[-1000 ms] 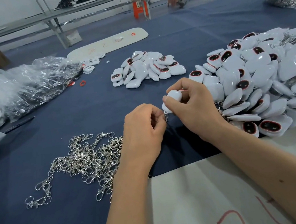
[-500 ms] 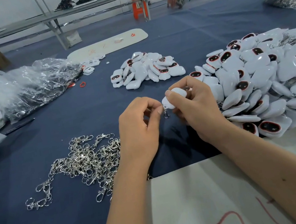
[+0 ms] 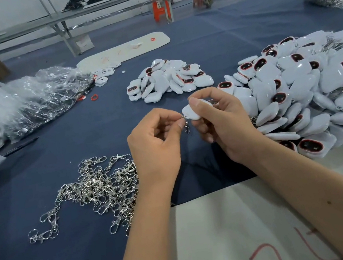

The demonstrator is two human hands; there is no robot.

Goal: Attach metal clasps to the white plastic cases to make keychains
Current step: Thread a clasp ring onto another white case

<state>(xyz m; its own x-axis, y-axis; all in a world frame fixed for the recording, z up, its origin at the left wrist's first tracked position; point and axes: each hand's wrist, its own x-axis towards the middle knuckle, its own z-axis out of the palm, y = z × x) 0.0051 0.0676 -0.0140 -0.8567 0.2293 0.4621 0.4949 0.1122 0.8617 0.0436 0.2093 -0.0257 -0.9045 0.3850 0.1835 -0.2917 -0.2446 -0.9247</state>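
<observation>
Two hands work above the desk's near edge: left hand (image 3: 157, 147) fingers pinch a clasp (image 3: 186, 125), right hand (image 3: 223, 121) fingers grip a case (image 3: 192, 113). Loose clasps (image 3: 98, 186) lie left; case piles (image 3: 308, 90) crowd the right edge.

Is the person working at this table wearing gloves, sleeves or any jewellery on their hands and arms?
No. Both the left hand and the right hand are bare, with no gloves, rings, watch or bracelets visible. Both forearms are uncovered as far as the picture shows, so no sleeves appear. The fingernails look short and unpainted.
</observation>
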